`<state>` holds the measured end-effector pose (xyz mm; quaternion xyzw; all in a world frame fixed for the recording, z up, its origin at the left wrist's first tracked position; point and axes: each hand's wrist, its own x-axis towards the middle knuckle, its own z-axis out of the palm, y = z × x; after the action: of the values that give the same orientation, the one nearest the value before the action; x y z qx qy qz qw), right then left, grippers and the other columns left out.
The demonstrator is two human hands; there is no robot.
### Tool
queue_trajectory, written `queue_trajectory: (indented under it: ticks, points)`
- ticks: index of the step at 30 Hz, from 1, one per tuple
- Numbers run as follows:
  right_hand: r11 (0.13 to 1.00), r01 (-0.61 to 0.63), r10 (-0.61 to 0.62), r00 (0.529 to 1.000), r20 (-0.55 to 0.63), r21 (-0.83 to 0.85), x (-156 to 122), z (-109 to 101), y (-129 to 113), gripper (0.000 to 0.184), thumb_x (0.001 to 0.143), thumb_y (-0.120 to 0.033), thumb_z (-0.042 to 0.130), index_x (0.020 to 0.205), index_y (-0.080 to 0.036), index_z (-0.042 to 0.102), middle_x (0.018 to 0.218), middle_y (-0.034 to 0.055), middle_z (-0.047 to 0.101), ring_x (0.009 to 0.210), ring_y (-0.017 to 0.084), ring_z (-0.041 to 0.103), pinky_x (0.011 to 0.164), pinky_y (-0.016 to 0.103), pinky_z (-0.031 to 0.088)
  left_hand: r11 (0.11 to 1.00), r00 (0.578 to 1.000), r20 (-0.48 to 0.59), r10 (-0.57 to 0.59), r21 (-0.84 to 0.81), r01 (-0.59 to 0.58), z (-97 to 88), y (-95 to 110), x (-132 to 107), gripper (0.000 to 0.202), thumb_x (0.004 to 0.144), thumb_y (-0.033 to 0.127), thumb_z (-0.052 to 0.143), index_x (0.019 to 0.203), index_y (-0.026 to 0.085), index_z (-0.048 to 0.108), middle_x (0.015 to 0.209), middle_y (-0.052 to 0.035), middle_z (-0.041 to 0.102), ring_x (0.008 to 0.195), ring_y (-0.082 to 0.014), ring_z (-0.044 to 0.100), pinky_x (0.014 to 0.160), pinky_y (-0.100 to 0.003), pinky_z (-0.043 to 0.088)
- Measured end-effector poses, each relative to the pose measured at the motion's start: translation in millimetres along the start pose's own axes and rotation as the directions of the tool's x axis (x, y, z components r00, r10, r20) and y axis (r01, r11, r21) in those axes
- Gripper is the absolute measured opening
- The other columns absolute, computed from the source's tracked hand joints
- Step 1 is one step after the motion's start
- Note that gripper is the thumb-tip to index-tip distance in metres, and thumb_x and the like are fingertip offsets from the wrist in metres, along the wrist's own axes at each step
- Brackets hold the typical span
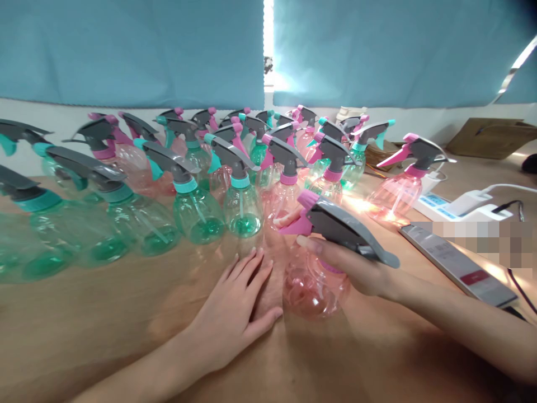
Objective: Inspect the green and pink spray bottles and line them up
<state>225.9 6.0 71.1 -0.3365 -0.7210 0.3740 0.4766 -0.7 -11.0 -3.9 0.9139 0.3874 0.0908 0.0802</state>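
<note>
My right hand [339,257] grips a pink spray bottle [312,285] round its neck, just under the grey and pink trigger head. This bottle is see-through and its nozzle points left. Flat on the wooden table [201,347] lies my left hand [237,305], fingers stretched out, a little left of the held bottle and apart from it. Beyond my left fingertips stand a green spray bottle [243,210] with a turquoise collar and, to its right, another pink spray bottle [282,196].
Several more green and pink spray bottles crowd the left and back of the table. One pink bottle [398,187] stands apart at right, near a white power strip [438,207] and a phone [457,266]. Cardboard [489,137] lies at back right. Blue blinds [138,50] hang behind.
</note>
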Motion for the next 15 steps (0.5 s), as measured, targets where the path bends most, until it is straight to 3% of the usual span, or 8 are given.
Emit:
queue_trajectory:
  ticks: [15]
  points:
    - [0.996, -0.064, 0.067, 0.996, 0.057, -0.054, 0.0, -2.8, 1.4, 0.01, 0.089, -0.03, 0.061, 0.083, -0.022, 0.062, 0.087, -0.0003, 0.064, 0.073, 0.013, 0.06, 0.069, 0.025, 0.052, 1.0, 1.0, 0.01, -0.002, 0.004, 0.002, -0.5, 0.7, 0.1, 0.068, 0.098, 0.055, 0.047, 0.147, 0.009, 0.041, 0.156, -0.0186, 0.036, 0.143, -0.0351, 0.033, 0.114, -0.055, 0.031]
